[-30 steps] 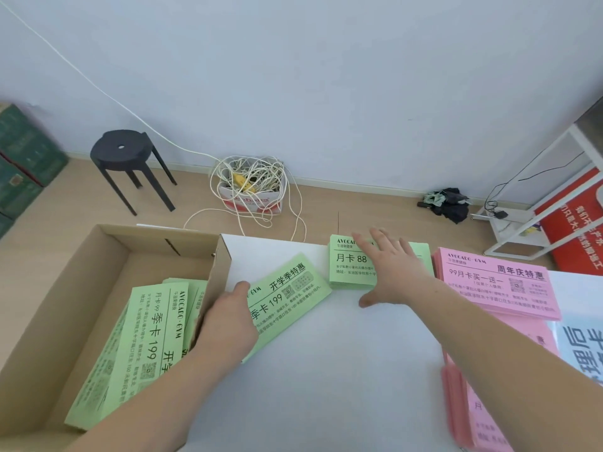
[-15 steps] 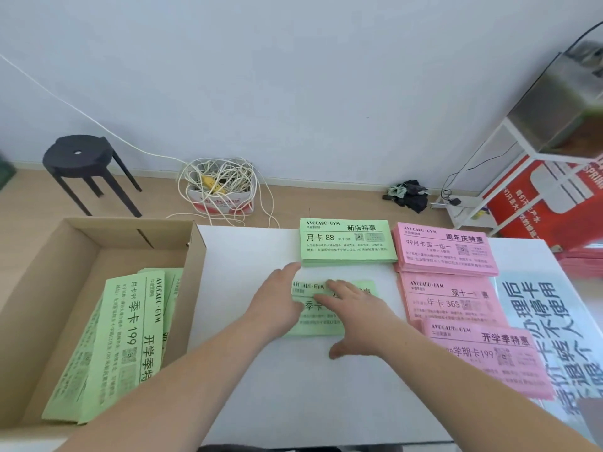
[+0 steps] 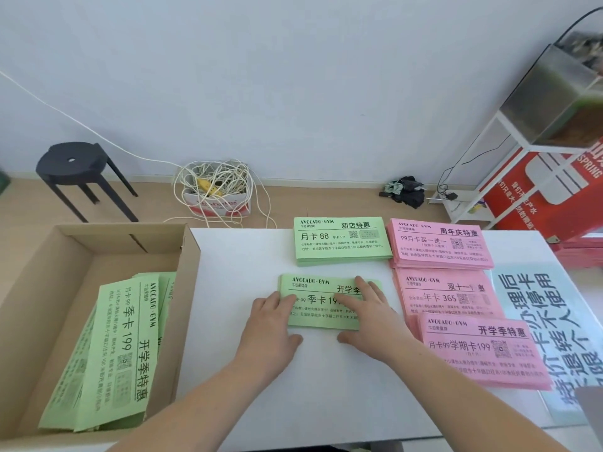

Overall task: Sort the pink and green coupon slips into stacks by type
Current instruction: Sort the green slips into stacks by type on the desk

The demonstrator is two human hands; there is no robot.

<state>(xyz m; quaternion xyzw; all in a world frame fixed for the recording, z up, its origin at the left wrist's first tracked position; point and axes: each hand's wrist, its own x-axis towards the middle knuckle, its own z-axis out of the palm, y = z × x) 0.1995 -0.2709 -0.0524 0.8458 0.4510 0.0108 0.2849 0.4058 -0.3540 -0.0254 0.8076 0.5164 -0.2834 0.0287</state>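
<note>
A green "季卡 199" coupon stack (image 3: pixel 321 296) lies flat in the middle of the white table (image 3: pixel 244 262). My left hand (image 3: pixel 272 324) rests on its left edge with straight fingers. My right hand (image 3: pixel 370 313) presses flat on its right half, thumb on the table. Behind it sits a green "月卡 88" stack (image 3: pixel 341 241). Three pink stacks run down the right: "99月卡" (image 3: pixel 440 244), "年卡 365" (image 3: pixel 447 296) and "学期卡199" (image 3: pixel 479 350). More green slips (image 3: pixel 114 347) lie in the cardboard box (image 3: pixel 42 272) at left.
A printed white sign (image 3: pixel 548 321) lies at the table's right edge. On the floor behind are a black stool (image 3: pixel 73 164), a box of tangled cable (image 3: pixel 215 190) and a dark cloth heap (image 3: pixel 404 194). A white rack with red boards (image 3: pixel 538 177) stands at right.
The green 199 slips went from askew by the box to square under the 88 stack. My right hand left the 88 stack and now lies on them; the view shifted right.
</note>
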